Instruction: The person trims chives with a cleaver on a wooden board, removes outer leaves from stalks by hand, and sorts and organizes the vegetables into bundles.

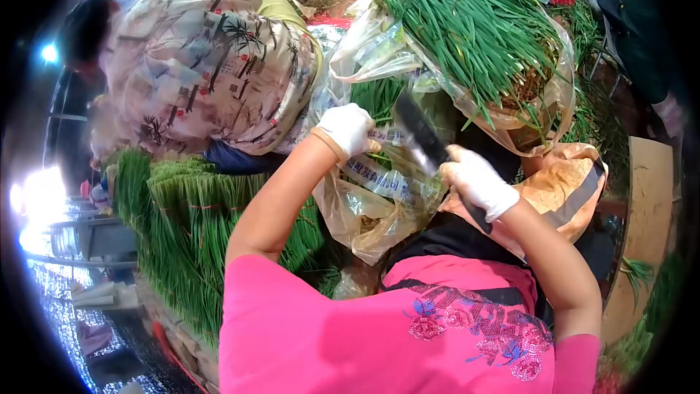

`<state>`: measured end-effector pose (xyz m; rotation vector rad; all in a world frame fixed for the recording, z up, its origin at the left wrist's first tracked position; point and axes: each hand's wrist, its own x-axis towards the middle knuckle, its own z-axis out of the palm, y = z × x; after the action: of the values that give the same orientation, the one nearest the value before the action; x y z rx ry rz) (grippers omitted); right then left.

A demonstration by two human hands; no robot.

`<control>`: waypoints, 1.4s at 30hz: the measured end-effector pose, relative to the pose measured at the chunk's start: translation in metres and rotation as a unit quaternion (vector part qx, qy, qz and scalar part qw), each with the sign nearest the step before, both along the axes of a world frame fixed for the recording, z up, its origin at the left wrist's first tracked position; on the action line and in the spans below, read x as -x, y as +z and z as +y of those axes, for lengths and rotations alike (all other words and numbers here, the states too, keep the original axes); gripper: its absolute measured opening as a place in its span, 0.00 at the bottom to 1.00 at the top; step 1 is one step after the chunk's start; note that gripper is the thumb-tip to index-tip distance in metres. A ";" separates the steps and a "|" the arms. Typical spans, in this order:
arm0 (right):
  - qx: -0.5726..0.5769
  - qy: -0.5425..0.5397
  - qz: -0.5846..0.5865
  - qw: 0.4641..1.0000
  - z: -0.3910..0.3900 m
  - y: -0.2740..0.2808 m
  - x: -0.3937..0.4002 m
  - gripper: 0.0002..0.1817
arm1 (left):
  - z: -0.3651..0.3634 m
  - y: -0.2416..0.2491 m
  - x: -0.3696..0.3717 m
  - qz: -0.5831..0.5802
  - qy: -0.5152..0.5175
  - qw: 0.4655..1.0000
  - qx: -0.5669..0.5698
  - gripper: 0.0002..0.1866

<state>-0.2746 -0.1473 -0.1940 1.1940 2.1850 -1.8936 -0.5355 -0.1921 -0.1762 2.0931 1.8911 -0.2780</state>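
My right hand (477, 179), in a white glove, is closed round the dark handle of a tool with a wide dark head (421, 125), blurred and tilted up to the left. My left hand (348, 130), also gloved in white, has its fingers curled at the edge of a clear plastic bag with blue print (375, 179); what it grips is too small to make out. Green stalks (377, 96) show inside that bag, between and beyond my hands. Just past it, a larger open bag (550, 128) holds a big heap of long green stalks (474, 29).
At the left, a co-worker in a patterned shirt (211, 66) bends forward. Tied green bundles (211, 211) stand below them. An orange-and-white sack (572, 182) lies by my right forearm, with a wooden board (645, 226) beyond. Another person's gloved hand (669, 113) shows far right.
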 end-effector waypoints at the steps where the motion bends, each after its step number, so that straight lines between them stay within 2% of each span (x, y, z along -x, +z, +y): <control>1: 0.002 0.079 -0.049 0.996 -0.003 0.002 0.008 0.16 | 0.003 0.011 -0.009 0.075 -0.018 0.994 0.075 0.17; 2: -0.105 0.068 0.001 0.992 -0.016 -0.035 0.016 0.16 | 0.000 0.002 -0.003 0.051 -0.047 0.997 0.038 0.14; 3: -0.122 0.064 -0.048 0.989 -0.017 -0.017 0.027 0.17 | -0.002 0.003 0.001 0.049 -0.053 0.997 0.027 0.13; 5: -0.122 0.049 -0.036 0.991 -0.010 -0.023 0.037 0.17 | -0.009 0.004 0.003 0.041 -0.065 0.997 0.006 0.11; 7: -0.205 0.116 -0.004 0.972 0.006 -0.031 0.038 0.15 | -0.012 -0.001 0.004 0.024 -0.059 0.998 -0.020 0.09; 8: -0.146 0.045 -0.025 0.988 0.009 -0.034 0.038 0.14 | -0.012 -0.003 0.005 0.019 -0.059 0.998 -0.025 0.09; 12: 0.081 0.048 0.014 0.995 -0.003 -0.018 0.002 0.14 | -0.009 -0.003 0.001 0.005 -0.044 0.999 -0.016 0.10; 13: 0.095 0.013 0.050 0.994 -0.013 -0.030 -0.001 0.13 | -0.008 -0.004 0.001 -0.008 -0.046 0.999 -0.028 0.10; 15: 0.119 0.013 0.046 0.992 -0.012 -0.041 0.010 0.12 | -0.012 -0.001 -0.001 -0.042 -0.054 0.996 -0.057 0.10; 16: 0.114 0.070 0.060 0.989 -0.003 -0.024 0.019 0.12 | -0.014 -0.001 0.000 -0.057 -0.053 0.995 -0.068 0.10; 17: 0.091 0.064 0.041 0.993 -0.002 -0.035 0.035 0.12 | -0.016 0.000 0.004 -0.070 -0.053 0.993 -0.075 0.10; 18: 0.076 0.049 0.022 0.996 -0.007 -0.047 0.046 0.12 | -0.018 0.008 0.010 -0.074 -0.027 0.994 -0.080 0.13; 19: 0.059 0.035 0.002 0.998 -0.011 -0.058 0.056 0.11 | -0.019 0.025 0.027 -0.135 0.073 0.985 -0.081 0.12; 20: 0.059 0.014 0.019 0.998 -0.018 -0.070 0.055 0.10 | -0.022 0.037 0.050 -0.157 0.124 0.977 -0.069 0.13; 21: 0.189 -0.030 0.045 0.980 -0.022 -0.045 0.047 0.10 | -0.034 0.039 0.076 -0.247 0.155 0.946 -0.139 0.13; 22: 0.193 0.014 0.046 0.980 -0.021 -0.037 0.036 0.09 | -0.042 0.051 0.094 -0.163 0.088 0.972 -0.146 0.08; 23: 0.194 0.055 0.049 0.978 -0.017 -0.034 0.020 0.09 | -0.050 0.049 0.109 -0.155 0.146 0.969 -0.126 0.09; 24: 0.229 0.056 0.003 0.972 -0.014 -0.027 0.004 0.09 | -0.046 0.053 0.121 -0.024 0.110 0.988 -0.109 0.10; 25: 0.263 0.058 -0.043 0.962 -0.013 -0.018 -0.012 0.09 | -0.047 0.066 0.113 -0.076 0.170 0.971 -0.151 0.09; 26: 0.276 0.009 -0.041 0.960 -0.015 -0.002 -0.024 0.07 | -0.044 0.073 0.113 -0.242 0.248 0.913 -0.215 0.08; 27: 0.288 -0.041 -0.039 0.956 -0.015 0.014 -0.034 0.05 | -0.041 0.078 0.113 -0.397 0.315 0.818 -0.272 0.10; 28: 0.290 -0.057 -0.027 0.955 -0.013 0.023 -0.043 0.05 | -0.041 0.081 0.108 -0.255 0.199 0.875 -0.359 0.13; 29: 0.291 -0.075 -0.015 0.954 -0.011 0.032 -0.049 0.07 | -0.037 0.081 0.096 -0.103 0.072 0.895 -0.429 0.17; 30: 0.300 -0.086 0.015 0.950 -0.008 0.047 -0.053 0.09 | -0.038 0.081 0.068 -0.007 0.039 0.902 -0.430 0.19; 31: 0.284 -0.097 0.011 0.954 -0.006 0.054 -0.056 0.09 | -0.044 0.086 0.048 0.072 0.012 0.926 -0.370 0.22; 32: 0.268 -0.110 0.008 0.957 -0.005 0.057 -0.060 0.09 | -0.053 0.096 0.039 -0.003 0.192 0.927 -0.324 0.20; 33: 0.254 -0.123 0.004 0.959 -0.005 0.059 -0.066 0.09 | -0.060 0.102 0.034 -0.078 0.364 0.891 -0.262 0.19; 35: 0.263 -0.126 0.024 0.956 -0.003 0.065 -0.079 0.11 | -0.096 0.127 0.086 0.032 0.282 0.891 -0.355 0.15; 37: 0.250 -0.157 0.020 0.955 -0.003 0.060 -0.089 0.11 | -0.118 0.182 0.070 0.013 0.397 0.825 -0.403 0.14; 39: 0.233 -0.146 0.026 0.961 -0.003 0.069 -0.083 0.10 | -0.129 0.203 0.052 -0.146 0.395 0.811 -0.407 0.13; 40: 0.238 -0.149 0.048 0.959 -0.004 0.067 -0.080 0.09 | -0.114 0.195 0.020 -0.163 0.323 0.838 -0.408 0.12; 41: 0.243 -0.151 0.072 0.956 -0.006 0.064 -0.076 0.09 | -0.109 0.166 0.021 -0.266 0.216 0.855 -0.390 0.10; 42: 0.234 -0.125 0.080 0.961 -0.007 0.059 -0.072 0.08 | -0.094 0.147 0.005 -0.105 0.088 0.939 -0.314 0.12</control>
<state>-0.2023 -0.1541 -0.1354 1.2986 1.5516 -2.4952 -0.5407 -0.2862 -0.0296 2.1650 2.2036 0.6509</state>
